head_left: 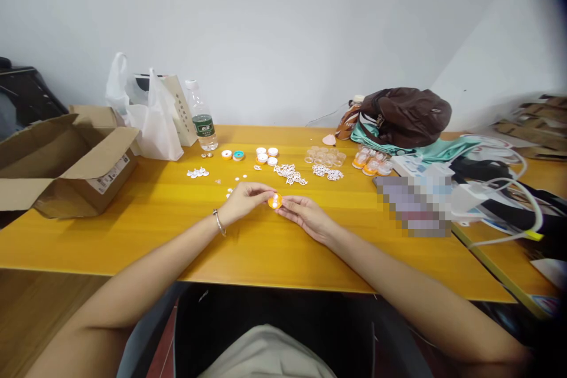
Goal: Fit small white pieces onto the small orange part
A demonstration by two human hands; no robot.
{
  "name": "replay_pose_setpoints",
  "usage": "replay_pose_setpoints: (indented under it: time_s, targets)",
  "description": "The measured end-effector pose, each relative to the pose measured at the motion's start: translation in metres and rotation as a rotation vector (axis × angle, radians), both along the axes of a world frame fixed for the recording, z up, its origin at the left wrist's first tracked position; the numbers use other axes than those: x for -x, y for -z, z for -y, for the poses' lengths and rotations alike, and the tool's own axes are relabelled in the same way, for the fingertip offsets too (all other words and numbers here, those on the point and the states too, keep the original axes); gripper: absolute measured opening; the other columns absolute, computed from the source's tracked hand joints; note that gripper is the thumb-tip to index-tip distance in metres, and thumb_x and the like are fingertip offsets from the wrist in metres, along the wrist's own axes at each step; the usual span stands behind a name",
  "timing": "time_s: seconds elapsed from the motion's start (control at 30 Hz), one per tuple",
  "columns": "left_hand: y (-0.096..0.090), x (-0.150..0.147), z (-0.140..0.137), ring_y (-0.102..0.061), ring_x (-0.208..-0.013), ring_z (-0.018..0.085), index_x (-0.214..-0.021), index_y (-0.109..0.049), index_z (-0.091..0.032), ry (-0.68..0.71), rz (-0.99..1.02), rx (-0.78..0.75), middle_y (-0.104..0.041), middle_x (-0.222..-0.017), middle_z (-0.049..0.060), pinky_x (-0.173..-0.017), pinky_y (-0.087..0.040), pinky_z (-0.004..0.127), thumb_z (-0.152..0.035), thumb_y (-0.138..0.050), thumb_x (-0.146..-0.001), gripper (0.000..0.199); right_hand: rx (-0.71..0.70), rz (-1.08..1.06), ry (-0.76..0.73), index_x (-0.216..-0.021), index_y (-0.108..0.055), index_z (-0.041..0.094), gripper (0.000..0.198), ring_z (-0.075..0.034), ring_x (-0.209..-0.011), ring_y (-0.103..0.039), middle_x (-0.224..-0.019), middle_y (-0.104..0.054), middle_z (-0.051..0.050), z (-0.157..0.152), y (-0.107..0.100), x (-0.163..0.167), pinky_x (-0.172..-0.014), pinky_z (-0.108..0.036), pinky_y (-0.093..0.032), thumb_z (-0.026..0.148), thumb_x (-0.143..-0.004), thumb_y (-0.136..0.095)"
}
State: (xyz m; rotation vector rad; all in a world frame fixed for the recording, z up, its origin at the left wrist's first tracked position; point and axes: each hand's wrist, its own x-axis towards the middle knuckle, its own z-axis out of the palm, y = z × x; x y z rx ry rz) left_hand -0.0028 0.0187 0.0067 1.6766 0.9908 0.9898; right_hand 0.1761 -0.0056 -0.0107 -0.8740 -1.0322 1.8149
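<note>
Between my two hands, above the middle of the table, is a small round orange piece with white discs in it [275, 201]. My left hand [247, 199] pinches its left edge between thumb and fingers. On the opposite edge, my right hand [306, 216] grips it with thumb and fingertips. Just behind them lie leaf-patterned white plastic pieces [290, 173] and another such cluster [328, 172]. White round caps [261, 158] stand farther back. To the left are small white parts with stems [197, 173] and two round pieces, one white and orange [227, 155], one teal-topped [238, 155].
An open cardboard box [84, 171], a white plastic bag [155, 124] and a water bottle [204, 121] stand at left. Clear rings [325, 156] and orange-and-clear assembled pieces [372, 160] lie right of centre. A brown bag [405, 117], cables and a white charger [469, 198] occupy the right.
</note>
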Motion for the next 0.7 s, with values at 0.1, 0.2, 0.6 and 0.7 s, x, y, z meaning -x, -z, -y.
replay_pose_setpoints:
  time_s: [0.1,0.2,0.6,0.7]
  targets:
    - [-0.003,0.000,0.001,-0.061,-0.070,0.014,-0.082,-0.067,-0.012,-0.020,0.016,0.022,-0.069,-0.080,0.007,-0.070,-0.049,0.026,-0.031,-0.065,-0.067,0.024,0.009,0.010,-0.017,-0.081,-0.068,0.015,0.014,-0.010,-0.082,-0.062,-0.092,-0.068,-0.005,-0.001,-0.001,-0.001,-0.089,-0.023,-0.045,0.023,-0.069,-0.066]
    - [-0.002,-0.001,0.003,-0.061,-0.069,0.013,-0.079,-0.067,-0.012,-0.021,0.021,0.022,-0.069,-0.078,0.007,-0.067,-0.049,0.026,-0.032,-0.066,-0.066,0.024,0.038,0.002,-0.025,-0.083,-0.068,0.014,0.015,-0.010,-0.082,-0.063,-0.095,-0.068,-0.006,-0.002,-0.003,-0.003,-0.088,-0.022,-0.046,0.022,-0.071,-0.063]
    - [-0.016,0.017,-0.047,-0.060,-0.082,0.018,-0.093,-0.062,-0.014,-0.227,-0.408,-0.280,-0.065,-0.090,0.008,-0.075,-0.046,0.028,-0.034,-0.056,-0.074,0.028,0.137,-0.024,0.115,-0.076,-0.068,0.012,0.010,-0.014,-0.078,-0.066,-0.084,-0.070,-0.008,-0.002,-0.005,-0.004,-0.084,-0.022,-0.051,0.018,-0.069,-0.065]
    - [-0.025,0.015,-0.083,-0.055,-0.093,0.022,-0.095,-0.058,-0.013,-0.349,-0.564,-0.364,-0.062,-0.097,0.011,-0.085,-0.040,0.032,-0.028,-0.058,-0.071,0.028,0.139,-0.047,0.149,-0.076,-0.068,0.011,0.009,-0.014,-0.080,-0.066,-0.085,-0.070,-0.008,-0.002,-0.004,-0.005,-0.084,-0.023,-0.051,0.017,-0.069,-0.064]
